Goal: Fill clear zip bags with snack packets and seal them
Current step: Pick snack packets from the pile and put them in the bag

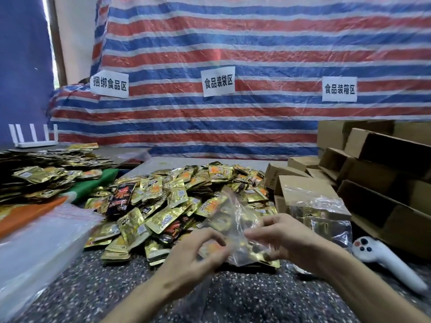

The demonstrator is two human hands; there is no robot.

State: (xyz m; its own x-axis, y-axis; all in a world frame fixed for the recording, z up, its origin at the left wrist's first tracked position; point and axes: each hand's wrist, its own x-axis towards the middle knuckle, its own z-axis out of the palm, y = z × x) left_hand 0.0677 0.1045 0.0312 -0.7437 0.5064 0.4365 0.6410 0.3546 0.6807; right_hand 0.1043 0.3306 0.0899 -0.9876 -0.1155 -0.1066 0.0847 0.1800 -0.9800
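Head view, looking down on a speckled table (pixel 105 287). Between the fingers of both hands, a clear zip bag (pixel 238 220), lifted a little above the table top, with some gold snack packets (pixel 256 255) inside at its lower end. At the bag's left edge, the left hand (pixel 193 257), fingers curled, pinching the plastic between thumb and forefinger. At the bag's right side, the right hand (pixel 289 238), fingers curled too and gripping the plastic; fingertips somewhat blurred, so exact hold hard to tell. Just beyond the fingers, a big loose heap (pixel 168 194) of the same packets, mostly gold, some black and red. To the right of the right fingers, a second clear bag (pixel 324 213) with packets inside, resting on cardboard boxes (pixel 377 173). Right of the right wrist, nearer to the camera, a white controller (pixel 382 257) lying on the table. Far left of the left fingers, a pile of empty bags (pixel 39 241), and beyond it more packets in flat stacks (pixel 46 173). Well beyond the fingers, filling the background, a striped tarp (pixel 233 54) in red, blue and white, bearing three paper labels (pixel 218 81).
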